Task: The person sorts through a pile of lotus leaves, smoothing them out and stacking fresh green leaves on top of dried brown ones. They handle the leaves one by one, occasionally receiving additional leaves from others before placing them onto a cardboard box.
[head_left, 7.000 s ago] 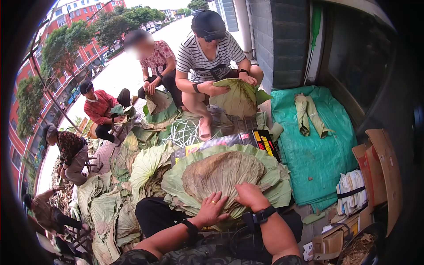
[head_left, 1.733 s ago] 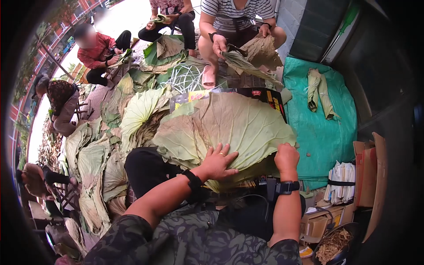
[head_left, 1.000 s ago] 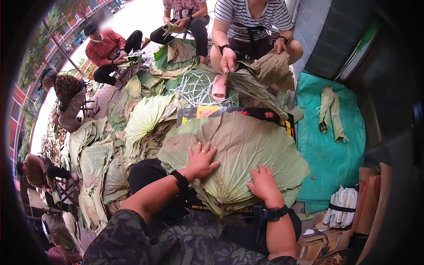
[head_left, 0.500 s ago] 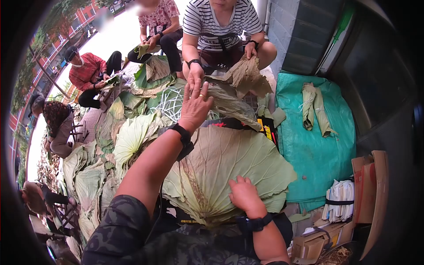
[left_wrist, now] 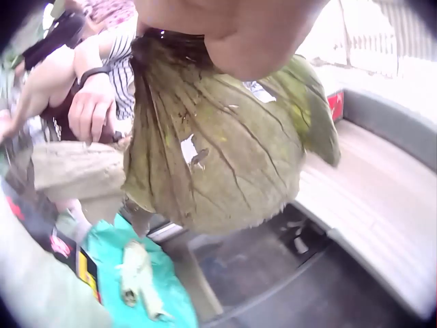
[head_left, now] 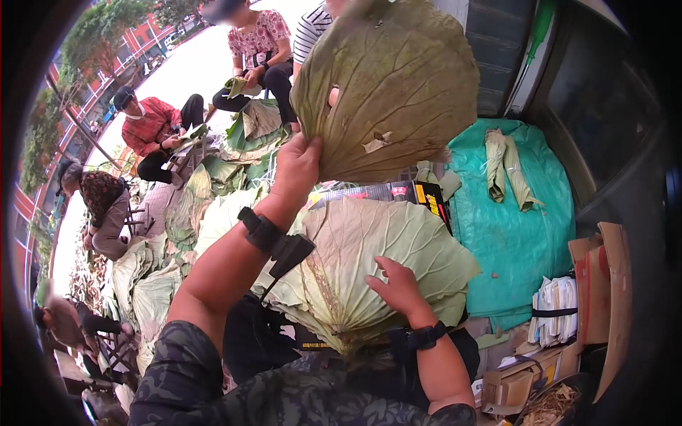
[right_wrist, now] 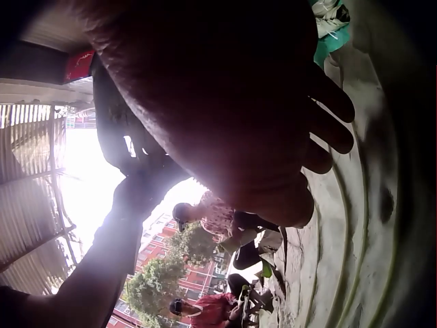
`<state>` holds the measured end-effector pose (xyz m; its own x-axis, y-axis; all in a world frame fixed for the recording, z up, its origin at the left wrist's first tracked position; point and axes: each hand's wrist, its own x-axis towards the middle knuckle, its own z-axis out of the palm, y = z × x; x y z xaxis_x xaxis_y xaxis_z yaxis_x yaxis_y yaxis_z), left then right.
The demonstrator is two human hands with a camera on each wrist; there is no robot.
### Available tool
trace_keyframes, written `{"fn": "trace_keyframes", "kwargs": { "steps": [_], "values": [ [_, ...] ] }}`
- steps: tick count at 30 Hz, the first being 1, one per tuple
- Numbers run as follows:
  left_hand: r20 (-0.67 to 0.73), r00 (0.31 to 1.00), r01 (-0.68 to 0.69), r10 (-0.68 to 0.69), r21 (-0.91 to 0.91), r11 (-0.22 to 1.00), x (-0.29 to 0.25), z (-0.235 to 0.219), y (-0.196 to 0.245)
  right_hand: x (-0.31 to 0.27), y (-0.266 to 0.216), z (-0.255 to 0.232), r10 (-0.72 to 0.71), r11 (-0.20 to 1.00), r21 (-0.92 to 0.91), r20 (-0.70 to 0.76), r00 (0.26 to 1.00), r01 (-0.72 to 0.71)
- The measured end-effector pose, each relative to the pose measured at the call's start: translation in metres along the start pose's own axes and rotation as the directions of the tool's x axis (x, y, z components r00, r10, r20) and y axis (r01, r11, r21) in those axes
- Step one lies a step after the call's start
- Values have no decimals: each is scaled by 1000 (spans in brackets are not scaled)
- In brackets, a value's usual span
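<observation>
My left hand point(head_left: 297, 169) is raised at the upper middle of the head view, pinching a large dry lotus leaf point(head_left: 398, 92) by its edge. That leaf is olive-brown with dark veins and a torn hole, and in the left wrist view the leaf point(left_wrist: 218, 164) hangs below the thumb. Over my lap lies a stack of flattened lotus leaves point(head_left: 355, 248), pale green with a brownish patch. My right hand point(head_left: 398, 287) is over the stack's right part with fingers loosely bent, holding nothing; its palm side looks dark in the right wrist view.
A teal tarp point(head_left: 526, 263) at right bears two rolled leaves point(head_left: 504, 170). Beyond the stack is a black printed box point(head_left: 430, 199). Cardboard point(head_left: 604, 284) and strapped papers point(head_left: 554, 312) stand at lower right. More leaves point(head_left: 153, 284) spread leftward, where several people sit, including one in red point(head_left: 153, 128).
My left hand left the stack, reached forward to the person in stripes, and now holds up a dry lotus leaf that person held. My right hand let go of the stack's edge and moved inward.
</observation>
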<state>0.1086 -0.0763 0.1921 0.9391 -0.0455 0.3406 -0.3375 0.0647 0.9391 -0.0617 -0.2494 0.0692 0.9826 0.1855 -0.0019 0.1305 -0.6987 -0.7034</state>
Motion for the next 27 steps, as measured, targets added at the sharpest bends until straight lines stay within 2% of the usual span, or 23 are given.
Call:
{"fn": "trace_keyframes", "kwargs": {
  "steps": [1, 2, 3, 4, 5, 6, 7, 8, 9, 11, 14, 16, 18, 20, 21, 22, 24, 25, 26, 27],
  "values": [
    [0, 976, 216, -218, -140, 966, -22, 0, 12, 2, 1, 1, 100, 884, 459, 5, 995, -91],
    [25, 920, 389, -390, -169, 906, -42, -5, 14, 3, 3, 2, 188, 563, 812, 60, 980, -158],
    [34, 874, 475, -484, -264, 839, -64, -7, 4, 3, 7, 2, 189, 560, 812, 69, 979, -166],
    [-8, 837, 514, -547, -329, 792, -87, -6, -4, 2, 12, 2, 101, 233, 966, 93, 991, -114],
    [5, 800, 564, -600, -348, 749, -113, -7, -11, 1, 15, 1, 14, -129, 988, 82, 997, -80],
    [4, 746, 633, -666, -317, 706, -136, -10, -20, 0, 15, -1, 13, -240, 970, 36, 999, -31],
    [-30, 696, 680, -718, -294, 671, -159, -10, -28, -1, 16, -2, 104, -269, 963, 43, 994, -14],
    [-27, 597, 769, -802, -265, 582, -180, -17, -44, -2, 18, -1, 194, -295, 956, 54, 980, 6],
    [-47, 573, 764, -818, -330, 554, -201, -19, -57, -3, 21, 0, 201, -295, 955, 63, 977, -1],
    [-69, 542, 756, -838, -395, 521, -226, -18, -61, -6, 25, 3, 345, -98, 990, 128, 930, -99],
    [-95, 558, 737, -824, -400, 545, -238, -20, -56, -12, 21, 0, 341, -80, 980, 199, 919, -183],
    [-58, 487, 829, -871, -283, 482, -232, -23, -51, -11, 19, 4, 373, -41, 986, 165, 913, -161],
    [-24, 490, 840, -871, -256, 479, -227, -30, -60, -10, 32, 11, 493, 176, 961, 103, 864, -215],
    [130, 482, 785, -867, -504, 361, -212, -33, -61, -9, 26, 5, 514, 137, 973, 93, 853, -188],
    [159, 455, 760, -876, -582, 289, -205, -33, -62, -10, 25, 2, 507, 191, 964, 65, 859, -186],
    [158, 454, 760, -877, -583, 288, -199, -35, -65, -11, 25, -1, 499, 246, 952, 39, 866, -184],
    [43, 454, 717, -890, -610, 336, -193, -48, -87, -14, 24, -5, 505, 284, 942, 13, 863, -180],
    [12, 517, 682, -856, -611, 403, -189, -51, -86, -17, 25, -6, 511, 321, 931, -14, 859, -176],
    [13, 513, 684, -858, -610, 399, -193, -50, -86, -18, 31, -7, 515, 320, 930, -12, 857, -179],
    [-135, 524, 685, -841, -520, 510, -198, -50, -85, -19, 41, -8, 534, 412, 887, -50, 844, -208]
  ]
}}
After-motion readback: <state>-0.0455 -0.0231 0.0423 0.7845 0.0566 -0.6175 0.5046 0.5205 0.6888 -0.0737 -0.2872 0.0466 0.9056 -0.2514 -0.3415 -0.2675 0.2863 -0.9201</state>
